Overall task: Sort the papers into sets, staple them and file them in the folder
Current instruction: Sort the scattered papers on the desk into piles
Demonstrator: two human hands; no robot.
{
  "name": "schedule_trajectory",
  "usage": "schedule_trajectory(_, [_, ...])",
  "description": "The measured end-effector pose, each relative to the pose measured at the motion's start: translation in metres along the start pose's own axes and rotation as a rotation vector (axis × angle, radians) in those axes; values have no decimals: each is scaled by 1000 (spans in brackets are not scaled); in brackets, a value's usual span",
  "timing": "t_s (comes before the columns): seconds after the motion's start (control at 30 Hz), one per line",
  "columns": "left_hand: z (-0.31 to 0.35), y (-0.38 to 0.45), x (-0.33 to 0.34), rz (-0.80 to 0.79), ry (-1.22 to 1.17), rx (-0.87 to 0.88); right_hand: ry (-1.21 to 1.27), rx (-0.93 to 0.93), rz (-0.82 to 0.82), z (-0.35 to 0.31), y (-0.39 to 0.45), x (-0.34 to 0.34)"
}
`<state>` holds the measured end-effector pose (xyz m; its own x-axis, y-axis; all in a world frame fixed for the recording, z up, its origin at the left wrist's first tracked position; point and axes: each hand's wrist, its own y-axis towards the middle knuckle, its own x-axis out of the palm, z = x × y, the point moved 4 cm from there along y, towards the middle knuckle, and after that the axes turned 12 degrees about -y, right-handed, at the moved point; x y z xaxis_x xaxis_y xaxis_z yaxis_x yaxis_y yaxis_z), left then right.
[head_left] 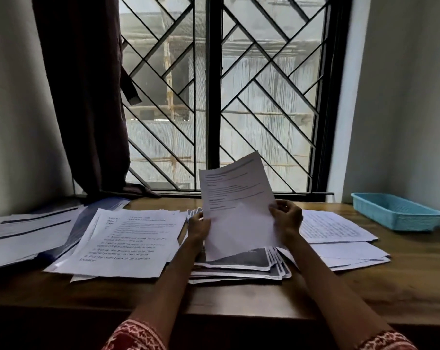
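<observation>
Item held: you have one printed sheet (236, 205), thin white paper with lines of dark text, raised upright and tilted over the middle of the wooden desk (365, 286). Your left hand (198, 227) grips its left edge, fingers curled behind the page; your right hand (287, 218) pinches its right edge, thumb in front and fingers folded round the margin. Directly beneath the sheet lies a fanned stack of dark-printed pages (246, 266), white-bordered, edges splayed toward the right. To your left, a loose pile of text pages (128, 245) in large type, flat and overlapping. Further left, a blue folder (75, 228), smooth and partly covered by white sheets (24, 236) with dark bands. To your right, another spread of closely printed pages (337, 236). At the far right corner stands a light-blue plastic tray (395, 210), rectangular with perforated walls. Behind: a window grille (239, 97) of diagonal metal bars and a dark curtain (87, 97).
</observation>
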<state>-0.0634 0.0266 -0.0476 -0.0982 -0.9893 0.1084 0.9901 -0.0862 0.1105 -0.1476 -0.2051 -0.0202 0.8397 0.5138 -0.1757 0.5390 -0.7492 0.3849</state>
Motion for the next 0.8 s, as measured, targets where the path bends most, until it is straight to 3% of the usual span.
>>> schedule_trajectory(0.3, [40,-8,-70,76,-65,44,46,-57,-85,-48,-34,38])
schedule_trajectory(0.57, [31,17,-155,143,-31,86,56,-46,-211,-80,-73,93])
schedule_trajectory(0.8, [39,-23,-183,175,-11,13,6,-66,-270,-87,-90,118])
